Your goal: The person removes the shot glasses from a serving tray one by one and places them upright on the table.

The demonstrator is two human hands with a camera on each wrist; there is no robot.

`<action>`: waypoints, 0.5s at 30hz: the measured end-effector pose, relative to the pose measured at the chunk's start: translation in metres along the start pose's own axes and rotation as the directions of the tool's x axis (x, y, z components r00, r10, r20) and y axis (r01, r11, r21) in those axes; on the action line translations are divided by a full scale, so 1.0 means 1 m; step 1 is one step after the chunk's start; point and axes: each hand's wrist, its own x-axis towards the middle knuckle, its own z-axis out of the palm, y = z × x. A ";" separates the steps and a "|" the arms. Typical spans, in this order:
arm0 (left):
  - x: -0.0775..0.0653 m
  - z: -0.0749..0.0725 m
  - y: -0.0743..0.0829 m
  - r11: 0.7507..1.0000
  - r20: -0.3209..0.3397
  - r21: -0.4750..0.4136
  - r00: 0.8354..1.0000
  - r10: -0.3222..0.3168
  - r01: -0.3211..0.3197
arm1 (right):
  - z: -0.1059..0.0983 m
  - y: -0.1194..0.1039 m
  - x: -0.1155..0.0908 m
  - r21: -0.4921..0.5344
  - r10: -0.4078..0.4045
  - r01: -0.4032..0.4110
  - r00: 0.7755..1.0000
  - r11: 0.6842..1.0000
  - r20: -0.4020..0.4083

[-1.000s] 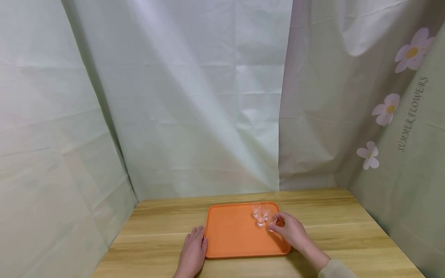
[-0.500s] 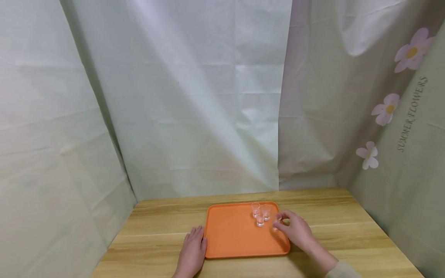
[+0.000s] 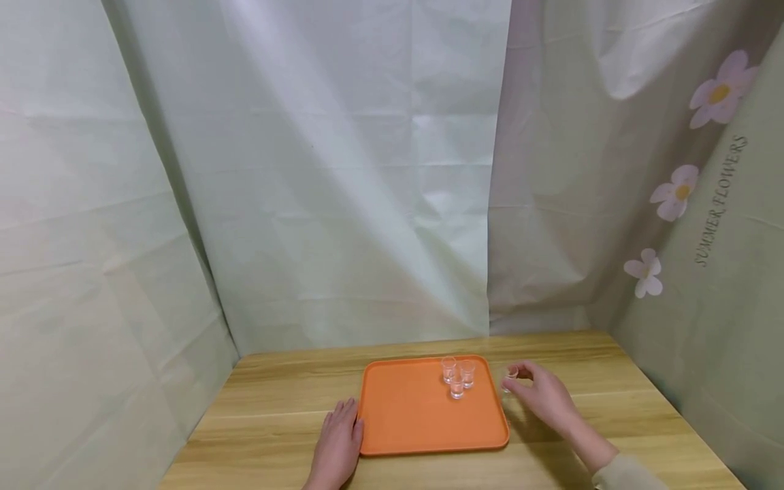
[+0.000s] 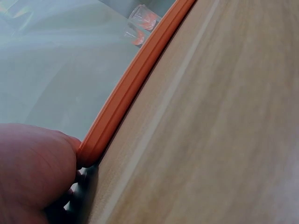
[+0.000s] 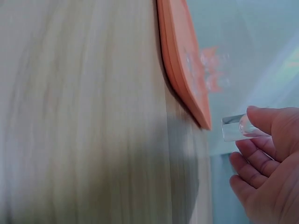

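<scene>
**Glass carried off the tray**

The right hand (image 3: 545,398) has moved right since a second ago, taking a small clear glass (image 3: 510,376) from over the orange tray (image 3: 422,422) to just past its right edge, above the tabletop (image 3: 612,395). Its fingers (image 5: 266,122) pinch the glass. Three glasses (image 3: 457,376) stay clustered on the tray. The left hand (image 3: 337,446) lies flat, fingers relaxed, touching the tray's left rim.

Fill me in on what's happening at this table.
A person sits at a wooden table. Their right hand pinches a small clear glass just past the right edge of an orange tray. Three more small glasses stand clustered on the tray's far right. The left hand rests against the tray's left edge.
</scene>
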 end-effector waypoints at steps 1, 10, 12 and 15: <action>0.000 -0.001 0.000 1.000 0.003 0.002 1.000 -0.003 0.003 | -0.002 0.002 0.001 -0.004 -0.002 0.001 1.000 1.000 -0.001; 0.002 -0.002 0.000 1.000 0.009 0.010 1.000 -0.005 0.005 | -0.018 0.020 0.008 -0.027 0.041 -0.041 0.999 0.999 0.013; 0.002 -0.001 0.000 1.000 0.015 0.011 1.000 -0.011 0.011 | -0.021 0.023 0.009 -0.029 0.059 -0.058 0.998 0.998 0.018; 0.002 0.000 -0.002 1.000 0.022 0.017 1.000 -0.014 0.014 | -0.025 0.026 0.011 -0.033 0.072 -0.071 0.997 0.997 0.017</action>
